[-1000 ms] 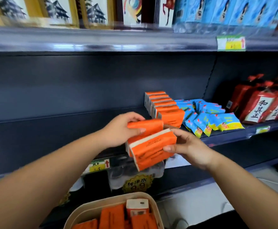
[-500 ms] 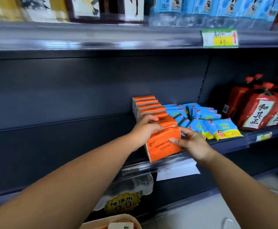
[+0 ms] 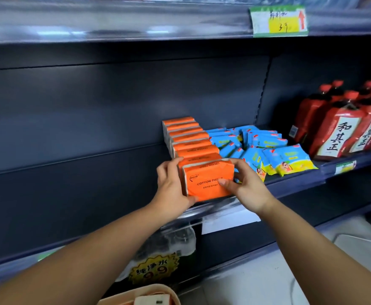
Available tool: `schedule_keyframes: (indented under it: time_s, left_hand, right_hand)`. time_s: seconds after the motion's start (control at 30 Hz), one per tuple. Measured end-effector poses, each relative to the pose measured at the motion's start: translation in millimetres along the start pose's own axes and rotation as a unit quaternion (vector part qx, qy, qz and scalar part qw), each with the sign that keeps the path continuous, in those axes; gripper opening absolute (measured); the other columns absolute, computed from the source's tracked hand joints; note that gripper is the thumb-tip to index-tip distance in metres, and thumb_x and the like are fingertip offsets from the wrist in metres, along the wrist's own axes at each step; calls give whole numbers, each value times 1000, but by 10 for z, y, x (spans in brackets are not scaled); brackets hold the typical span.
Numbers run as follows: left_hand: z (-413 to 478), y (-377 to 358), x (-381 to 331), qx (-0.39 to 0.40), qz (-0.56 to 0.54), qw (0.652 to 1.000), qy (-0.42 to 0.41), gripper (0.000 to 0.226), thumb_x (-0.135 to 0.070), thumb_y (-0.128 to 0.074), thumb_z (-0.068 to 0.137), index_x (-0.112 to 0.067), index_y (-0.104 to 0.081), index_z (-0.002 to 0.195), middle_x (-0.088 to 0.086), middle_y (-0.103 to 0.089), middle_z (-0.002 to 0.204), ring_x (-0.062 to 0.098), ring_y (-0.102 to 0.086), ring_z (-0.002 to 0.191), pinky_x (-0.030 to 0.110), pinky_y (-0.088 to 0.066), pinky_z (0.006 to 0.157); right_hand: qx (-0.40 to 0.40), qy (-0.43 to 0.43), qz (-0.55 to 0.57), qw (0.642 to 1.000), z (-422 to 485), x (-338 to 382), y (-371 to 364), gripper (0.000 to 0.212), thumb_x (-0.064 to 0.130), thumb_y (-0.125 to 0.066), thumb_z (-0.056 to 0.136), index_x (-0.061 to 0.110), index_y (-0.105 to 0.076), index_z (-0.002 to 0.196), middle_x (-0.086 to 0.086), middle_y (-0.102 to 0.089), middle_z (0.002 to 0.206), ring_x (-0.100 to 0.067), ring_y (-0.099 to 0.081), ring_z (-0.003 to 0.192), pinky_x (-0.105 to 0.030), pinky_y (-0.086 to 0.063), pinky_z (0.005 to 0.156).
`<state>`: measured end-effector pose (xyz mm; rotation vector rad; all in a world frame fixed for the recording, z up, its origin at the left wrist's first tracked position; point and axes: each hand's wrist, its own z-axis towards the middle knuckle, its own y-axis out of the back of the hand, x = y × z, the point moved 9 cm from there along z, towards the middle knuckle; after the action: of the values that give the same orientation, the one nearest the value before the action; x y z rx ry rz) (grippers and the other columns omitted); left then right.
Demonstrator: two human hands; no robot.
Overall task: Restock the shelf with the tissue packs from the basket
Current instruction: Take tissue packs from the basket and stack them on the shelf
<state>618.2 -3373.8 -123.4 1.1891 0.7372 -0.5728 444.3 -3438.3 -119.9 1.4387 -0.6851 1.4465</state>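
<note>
A row of several orange tissue packs (image 3: 186,137) stands upright on the dark shelf (image 3: 294,183), running from the back panel to the front edge. The front orange tissue pack (image 3: 204,181), printed "COTTON TISSUE", stands at the shelf's front lip. My left hand (image 3: 171,186) grips its left side, thumb under its lower left corner. My right hand (image 3: 244,186) grips its right side, thumb on the front face and fingers over the top right corner. The beige basket (image 3: 118,299) shows only its rim at the bottom edge, with one pack's white end (image 3: 151,300) inside.
Blue and yellow wipe packets (image 3: 266,150) lie heaped right of the orange row. Red bottles (image 3: 343,128) stand at the far right. The shelf left of the row is bare. A price tag (image 3: 278,20) hangs on the upper shelf; bottled water (image 3: 169,245) sits below.
Both hands carried two orange packs from in front of the shelf up onto it and set them upright at the front of the row. The view rose, so the basket dropped nearly out of sight.
</note>
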Motion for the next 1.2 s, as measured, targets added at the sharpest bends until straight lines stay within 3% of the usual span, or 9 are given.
schedule_keyframes:
  time_s: [0.13,0.23,0.37,0.53,0.63,0.77,0.87,0.97,1.2]
  left_hand:
    - [-9,-86,56,3,-79,996,50,117,-8,-83,70,-25,-1,151,0,-18,139,4,-24,127,13,-21,102]
    - [38,-247,26,18,-147,988,53,118,3,-77,74,-22,7,152,-3,-34,145,8,-40,131,15,-34,103]
    - [93,-347,-10,2,-223,973,60,110,20,-64,78,-26,3,153,-4,-49,139,10,-52,122,34,-45,106]
    - [96,-379,-16,61,-209,972,92,117,10,-73,74,-24,6,154,-1,-47,140,15,-52,123,23,-47,98]
    - [106,-363,-37,79,-198,971,106,110,15,-68,76,-13,4,154,-19,-41,133,12,-48,120,8,-46,84]
    - [86,-271,43,139,-143,973,117,123,7,-70,76,-35,18,151,-8,-51,136,15,-55,118,23,-52,90]
    - [-16,-77,79,149,-97,977,118,110,-3,-75,79,-31,0,154,-11,-41,140,3,-39,120,6,-36,86]
    - [-127,230,95,139,10,983,119,89,-22,-72,86,-24,-14,153,3,-34,152,12,-44,119,21,-36,97]
    - [-357,1123,139,138,332,932,51,69,-48,-53,94,-20,-23,149,7,-34,150,27,-43,131,41,-39,107]
  right_hand:
    - [6,31,-154,988,-26,84,-56,68,-5,-61,84,29,-33,136,11,-56,117,-16,-60,105,-31,-50,89]
    - [2,41,-247,968,-7,125,-151,85,-6,-52,80,27,-14,149,-3,-44,136,-21,-51,118,-23,-38,95]
    - [-10,25,-277,961,15,114,-213,90,-5,-51,78,21,-9,153,-8,-27,149,-27,-38,133,-23,-29,102]
    - [-54,15,-349,935,34,147,-147,88,6,-57,74,22,-18,152,-8,-33,145,-31,-33,124,-38,-28,109]
    - [-49,-5,-341,939,46,127,-144,87,8,-58,76,24,-18,152,-6,-33,146,-33,-32,125,-40,-28,109]
    - [-38,-28,-336,941,20,102,-127,91,12,-60,73,34,-16,149,-2,-18,150,-36,-26,131,-47,-29,111]
    - [-33,-18,-336,941,-23,188,-106,88,11,-60,69,38,-20,143,4,-11,150,-34,-24,134,-51,-29,110]
    - [-44,-7,-355,934,-75,326,-65,85,18,-67,72,36,-23,143,5,-14,150,-30,-23,134,-50,-26,110]
    - [-31,48,-532,845,-265,846,-599,68,41,-62,82,30,-29,141,0,-24,145,-30,-26,129,-47,-30,101]
